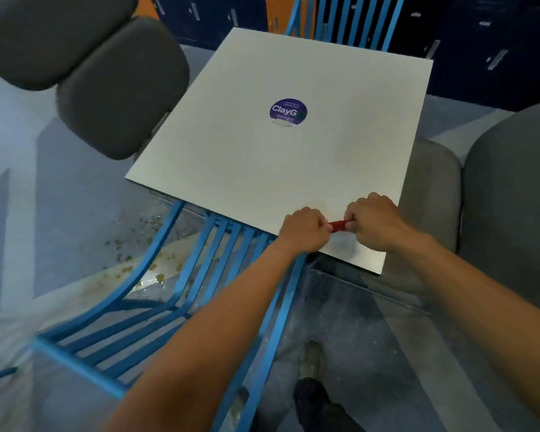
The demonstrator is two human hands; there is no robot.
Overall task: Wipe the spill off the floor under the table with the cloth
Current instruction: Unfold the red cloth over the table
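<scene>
The small red bunched-up cloth (337, 226) is sitting between two fists, right over the near edge of the table. Only a little red bit is showing. The left hand (304, 229) is curling round one end and the right hand (376, 222) is curling round the other, so both are gripping it tight.

I think it is going to feel soft, light and floppy. It will be easy to squash and will not break. It is likely best to open it out and press it flat under one palm for wiping.

Just under the grip is the square white table top (262, 169), with a round purple sticker (288, 111) well beyond the hands. Down and left of the grip, the yellow-brown spill (144, 263) is lying on the grey floor (60, 198), behind the slats of a blue metal chair (197, 275).

Counting: one cloth, two hands, one table, one sticker, one spill with many small bits, two blue chairs, two grey padded chairs (122, 88).
</scene>
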